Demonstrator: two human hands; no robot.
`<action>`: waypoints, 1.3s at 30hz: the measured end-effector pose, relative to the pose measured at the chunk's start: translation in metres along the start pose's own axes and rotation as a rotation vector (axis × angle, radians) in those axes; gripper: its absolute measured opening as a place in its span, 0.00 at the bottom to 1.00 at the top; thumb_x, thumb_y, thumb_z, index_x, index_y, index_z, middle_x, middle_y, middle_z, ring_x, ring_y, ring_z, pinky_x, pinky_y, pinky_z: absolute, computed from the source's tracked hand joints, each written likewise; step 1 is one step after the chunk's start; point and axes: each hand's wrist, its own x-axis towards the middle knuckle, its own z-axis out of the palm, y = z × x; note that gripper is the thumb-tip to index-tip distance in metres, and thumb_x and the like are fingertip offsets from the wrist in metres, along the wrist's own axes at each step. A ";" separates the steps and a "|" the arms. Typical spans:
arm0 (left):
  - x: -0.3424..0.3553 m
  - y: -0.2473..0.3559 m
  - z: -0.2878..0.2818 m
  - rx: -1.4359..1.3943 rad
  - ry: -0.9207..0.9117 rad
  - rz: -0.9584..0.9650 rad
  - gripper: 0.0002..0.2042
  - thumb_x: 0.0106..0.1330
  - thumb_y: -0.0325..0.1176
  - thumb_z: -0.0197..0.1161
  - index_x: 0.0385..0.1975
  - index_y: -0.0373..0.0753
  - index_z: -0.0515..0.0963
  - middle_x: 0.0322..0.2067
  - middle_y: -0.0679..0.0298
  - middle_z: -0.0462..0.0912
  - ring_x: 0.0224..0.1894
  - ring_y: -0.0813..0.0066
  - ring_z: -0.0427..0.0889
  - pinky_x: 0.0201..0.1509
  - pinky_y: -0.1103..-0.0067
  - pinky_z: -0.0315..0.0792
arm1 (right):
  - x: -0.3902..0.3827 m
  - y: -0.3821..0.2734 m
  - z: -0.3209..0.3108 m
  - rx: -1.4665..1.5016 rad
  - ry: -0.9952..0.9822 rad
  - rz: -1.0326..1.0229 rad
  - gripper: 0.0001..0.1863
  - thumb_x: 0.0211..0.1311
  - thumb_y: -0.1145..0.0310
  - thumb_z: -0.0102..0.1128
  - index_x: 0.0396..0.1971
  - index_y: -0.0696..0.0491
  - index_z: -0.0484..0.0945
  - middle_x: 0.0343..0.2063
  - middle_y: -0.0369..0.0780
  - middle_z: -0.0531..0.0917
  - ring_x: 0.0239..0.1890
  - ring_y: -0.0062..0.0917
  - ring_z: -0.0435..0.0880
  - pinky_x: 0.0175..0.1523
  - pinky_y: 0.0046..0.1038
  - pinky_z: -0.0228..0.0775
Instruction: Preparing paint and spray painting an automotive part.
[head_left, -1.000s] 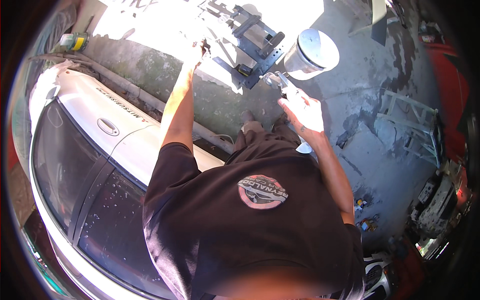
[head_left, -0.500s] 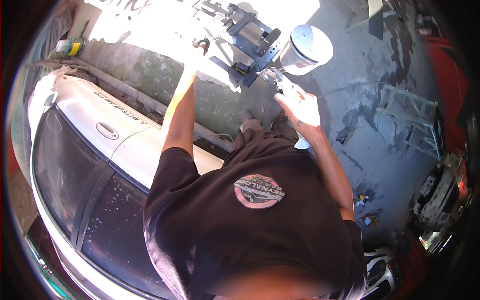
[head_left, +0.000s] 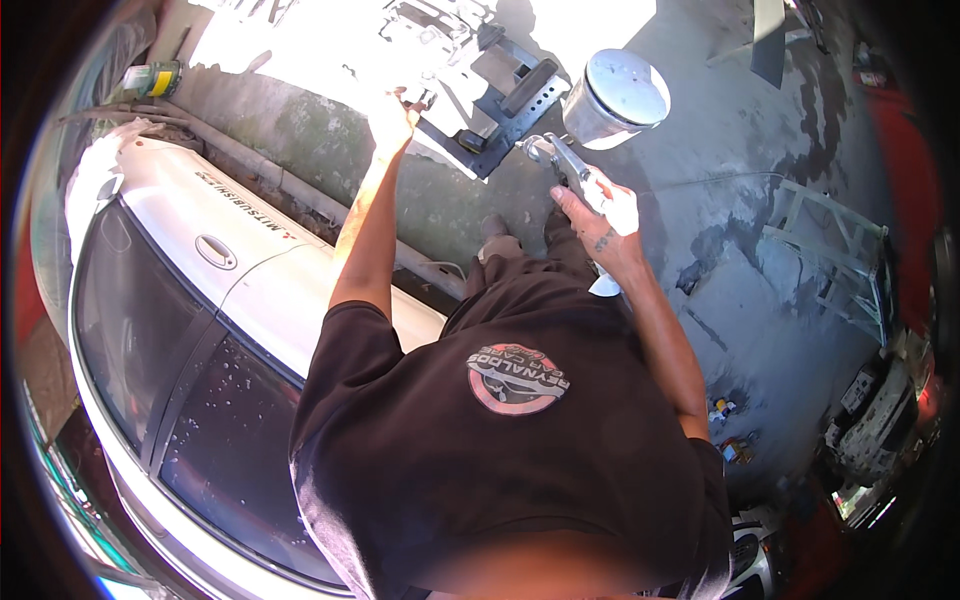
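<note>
My right hand (head_left: 608,222) is closed round the grips of a silver metal clamp-like tool (head_left: 552,156) with curved jaws. Its jaws point up and left, just short of the metal can (head_left: 598,115). To the left, my left arm reaches forward into hard sunlight. My left hand (head_left: 393,125) has its fingers curled at the near left end of a dark metal frame (head_left: 500,135). Glare hides what they grip. The frame has a row of holes and a black roller-like piece (head_left: 528,88).
A white car (head_left: 215,250) stands close along my left side, beside a pipe (head_left: 320,212) on the ground. A pale metal stand (head_left: 825,250) lies on the concrete floor at right. A green and yellow can (head_left: 160,79) is at far left.
My left hand has come slightly nearer and lower, its fingers still at the frame's end. The clamp-like tool has stayed in my right hand, which has barely shifted.
</note>
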 end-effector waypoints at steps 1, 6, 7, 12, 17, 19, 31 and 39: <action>0.001 0.008 -0.005 -0.016 0.037 0.015 0.27 0.58 0.44 0.77 0.53 0.35 0.80 0.43 0.53 0.82 0.47 0.55 0.81 0.55 0.66 0.75 | 0.004 0.001 -0.006 0.020 -0.012 -0.034 0.18 0.67 0.63 0.68 0.51 0.58 0.80 0.22 0.38 0.80 0.25 0.19 0.77 0.38 0.25 0.72; 0.015 0.031 -0.015 0.302 -0.236 -0.178 0.24 0.58 0.38 0.74 0.54 0.40 0.80 0.50 0.52 0.83 0.55 0.54 0.82 0.59 0.65 0.77 | 0.030 0.002 -0.038 -0.106 0.003 -0.235 0.20 0.65 0.65 0.69 0.54 0.58 0.81 0.24 0.40 0.82 0.24 0.20 0.79 0.36 0.27 0.73; 0.016 0.033 -0.014 0.318 -0.268 -0.154 0.23 0.59 0.37 0.73 0.55 0.40 0.80 0.50 0.53 0.83 0.56 0.54 0.81 0.60 0.65 0.76 | 0.035 0.003 -0.044 -0.117 0.007 -0.273 0.21 0.64 0.66 0.69 0.54 0.58 0.81 0.24 0.40 0.83 0.23 0.20 0.79 0.35 0.27 0.73; 0.023 0.034 -0.003 0.313 -0.285 -0.227 0.21 0.58 0.31 0.67 0.54 0.41 0.80 0.49 0.52 0.83 0.55 0.53 0.80 0.61 0.64 0.75 | 0.050 0.005 -0.077 -0.018 -0.076 -0.224 0.20 0.65 0.68 0.69 0.54 0.58 0.82 0.24 0.39 0.83 0.22 0.19 0.77 0.31 0.27 0.72; 0.028 0.025 -0.006 0.228 -0.343 -0.228 0.19 0.56 0.29 0.64 0.50 0.42 0.81 0.46 0.50 0.83 0.53 0.51 0.81 0.58 0.63 0.75 | 0.061 0.011 -0.106 0.002 -0.102 -0.230 0.19 0.65 0.68 0.69 0.54 0.58 0.82 0.23 0.37 0.83 0.23 0.15 0.76 0.31 0.25 0.71; 0.030 0.026 -0.007 0.190 -0.300 -0.223 0.21 0.54 0.28 0.66 0.51 0.43 0.79 0.44 0.52 0.83 0.49 0.52 0.83 0.54 0.64 0.77 | 0.065 0.014 -0.113 0.038 -0.108 -0.213 0.19 0.65 0.68 0.68 0.54 0.59 0.82 0.23 0.36 0.83 0.23 0.15 0.76 0.31 0.25 0.70; 0.145 0.031 0.003 -0.326 -0.146 -0.530 0.20 0.68 0.28 0.61 0.60 0.39 0.75 0.46 0.54 0.81 0.44 0.67 0.81 0.45 0.69 0.77 | 0.072 -0.011 -0.090 -0.076 -0.040 -0.098 0.19 0.65 0.69 0.68 0.53 0.60 0.81 0.29 0.41 0.86 0.28 0.17 0.79 0.37 0.27 0.74; 0.161 -0.094 0.080 -0.644 -0.054 -0.289 0.14 0.72 0.32 0.59 0.55 0.38 0.75 0.46 0.57 0.80 0.46 0.69 0.80 0.46 0.72 0.76 | 0.075 -0.019 -0.048 -0.078 0.099 -0.173 0.20 0.64 0.69 0.69 0.54 0.60 0.81 0.29 0.41 0.86 0.28 0.19 0.80 0.38 0.26 0.75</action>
